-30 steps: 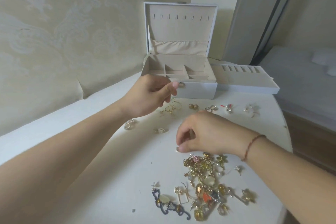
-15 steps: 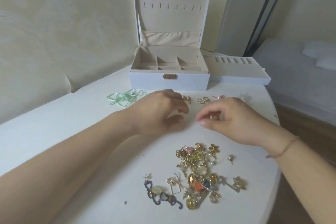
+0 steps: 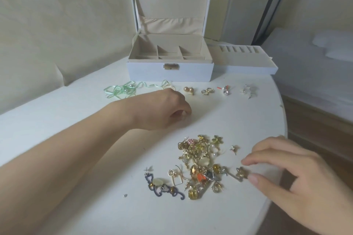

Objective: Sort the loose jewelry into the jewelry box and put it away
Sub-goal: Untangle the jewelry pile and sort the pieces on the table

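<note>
I saw the white jewelry box (image 3: 170,71) at the back of the table (image 3: 57,112), lid upright, compartments exposed. Its removable tray (image 3: 246,63) sat just beside it on the right. In front of the box lay a row: green ribbon (image 3: 122,90), pearl earrings (image 3: 188,89), small hoops (image 3: 207,90) and silver pieces (image 3: 248,89). The loose jewelry pile (image 3: 202,164) lay nearer me. The left hand (image 3: 164,110) rested on the table with fingers curled under; I could not tell whether it held anything. The right hand (image 3: 294,173) reached in with thumb and forefinger narrowly apart, either side of a gold flower piece (image 3: 241,173) at the pile's right edge.
</note>
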The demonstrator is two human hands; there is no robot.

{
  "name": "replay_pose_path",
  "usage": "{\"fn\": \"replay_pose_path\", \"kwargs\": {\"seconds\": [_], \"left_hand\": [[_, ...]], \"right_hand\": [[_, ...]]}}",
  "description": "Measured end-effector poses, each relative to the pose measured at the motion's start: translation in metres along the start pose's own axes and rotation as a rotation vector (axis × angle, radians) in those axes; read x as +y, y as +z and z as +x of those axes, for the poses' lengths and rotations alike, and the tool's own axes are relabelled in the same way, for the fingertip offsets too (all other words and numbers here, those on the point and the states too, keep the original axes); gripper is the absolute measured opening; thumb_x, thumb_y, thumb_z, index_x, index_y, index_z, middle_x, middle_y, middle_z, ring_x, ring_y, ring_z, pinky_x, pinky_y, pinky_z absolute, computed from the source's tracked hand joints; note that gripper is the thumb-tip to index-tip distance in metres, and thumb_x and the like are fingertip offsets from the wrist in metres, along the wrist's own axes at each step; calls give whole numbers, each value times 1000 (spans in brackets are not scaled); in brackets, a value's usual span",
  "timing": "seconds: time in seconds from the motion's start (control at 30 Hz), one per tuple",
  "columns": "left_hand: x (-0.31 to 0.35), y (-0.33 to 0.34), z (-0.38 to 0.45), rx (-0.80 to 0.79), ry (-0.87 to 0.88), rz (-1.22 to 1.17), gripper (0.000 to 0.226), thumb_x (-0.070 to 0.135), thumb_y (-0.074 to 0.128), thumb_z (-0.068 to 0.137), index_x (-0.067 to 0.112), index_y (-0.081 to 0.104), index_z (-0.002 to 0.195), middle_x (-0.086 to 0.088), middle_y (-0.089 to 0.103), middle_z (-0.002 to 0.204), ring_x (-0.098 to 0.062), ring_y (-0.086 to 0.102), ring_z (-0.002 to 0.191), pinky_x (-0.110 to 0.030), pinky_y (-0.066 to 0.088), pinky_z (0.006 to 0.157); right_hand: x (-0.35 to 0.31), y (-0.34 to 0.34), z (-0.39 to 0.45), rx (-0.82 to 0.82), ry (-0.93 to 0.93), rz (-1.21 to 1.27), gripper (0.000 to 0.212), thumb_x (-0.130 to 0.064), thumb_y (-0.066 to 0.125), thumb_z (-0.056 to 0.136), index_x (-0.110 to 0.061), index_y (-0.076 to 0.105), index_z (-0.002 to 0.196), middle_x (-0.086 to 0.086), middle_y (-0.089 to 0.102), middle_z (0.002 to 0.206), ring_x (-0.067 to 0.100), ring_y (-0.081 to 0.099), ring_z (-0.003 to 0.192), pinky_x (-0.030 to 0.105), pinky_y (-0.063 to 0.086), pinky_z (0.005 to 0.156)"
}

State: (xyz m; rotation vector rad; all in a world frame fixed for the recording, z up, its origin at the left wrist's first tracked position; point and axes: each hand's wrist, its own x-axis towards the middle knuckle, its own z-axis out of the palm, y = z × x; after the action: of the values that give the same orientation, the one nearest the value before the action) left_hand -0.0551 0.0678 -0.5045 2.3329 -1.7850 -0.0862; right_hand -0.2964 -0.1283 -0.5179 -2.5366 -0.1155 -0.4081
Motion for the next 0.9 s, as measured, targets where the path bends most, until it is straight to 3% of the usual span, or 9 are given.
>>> {"fn": "replay_pose_path", "kwargs": {"seconds": [0.1, 0.2, 0.33, 0.43, 0.57, 0.8, 0.9], "left_hand": [[5, -4, -2, 3, 22, 2, 12, 10, 61, 88, 17, 70, 92, 10, 50, 79, 0, 45, 65, -8, 33, 63], [10, -4, -2, -1, 3, 1, 14, 6, 60, 86, 17, 69, 90, 9, 50, 79, 6, 44, 64, -10, 33, 61], [12, -5, -4, -25, -88, 36, 25, 11, 55, 92, 23, 64, 112, 9, 52, 80, -1, 47, 68, -22, 39, 68], [12, -10, -6, -107, -151, 58, 22, 22, 56, 95, 27, 65, 114, 10, 59, 83, -4, 50, 73, -26, 47, 74], [15, -13, -8, -106, -194, 57, 16, 19, 60, 91, 25, 71, 101, 8, 61, 82, -10, 54, 76, -17, 41, 65], [18, -14, -11, -155, -209, 23, 14, 13, 57, 84, 26, 60, 83, 5, 58, 85, -19, 59, 78, -36, 53, 71], [17, -11, -10, -180, -197, 46, 12, 17, 58, 85, 28, 56, 79, 3, 58, 86, -19, 58, 79, -38, 52, 72]], "right_hand": [[-1, 9, -7, -35, -8, -71, 17, -48, 62, 77, -41, 67, 92, -24, 57, 93, 3, 58, 89, 18, 43, 73], [-3, 20, -5, -1, 10, -66, 14, -44, 60, 80, -39, 69, 91, -25, 58, 90, 3, 57, 88, 20, 43, 73], [-12, 28, 1, 84, -7, -44, 17, -43, 61, 80, -35, 70, 93, -22, 58, 91, 6, 58, 90, 25, 45, 74], [-25, 33, 9, 106, -78, -43, 19, -40, 63, 83, -31, 70, 98, -17, 57, 93, 13, 56, 89, 30, 47, 72], [-40, 42, 16, 15, -210, -130, 21, -40, 63, 83, -31, 70, 101, -13, 55, 99, 17, 51, 92, 35, 47, 70], [-65, 62, 38, -84, -206, -236, 15, -37, 55, 85, -32, 68, 83, -14, 53, 93, 18, 47, 88, 34, 46, 67], [-69, 67, 47, -120, -189, -319, 17, -40, 54, 82, -31, 66, 75, -16, 49, 86, 16, 42, 83, 32, 43, 65]]}}
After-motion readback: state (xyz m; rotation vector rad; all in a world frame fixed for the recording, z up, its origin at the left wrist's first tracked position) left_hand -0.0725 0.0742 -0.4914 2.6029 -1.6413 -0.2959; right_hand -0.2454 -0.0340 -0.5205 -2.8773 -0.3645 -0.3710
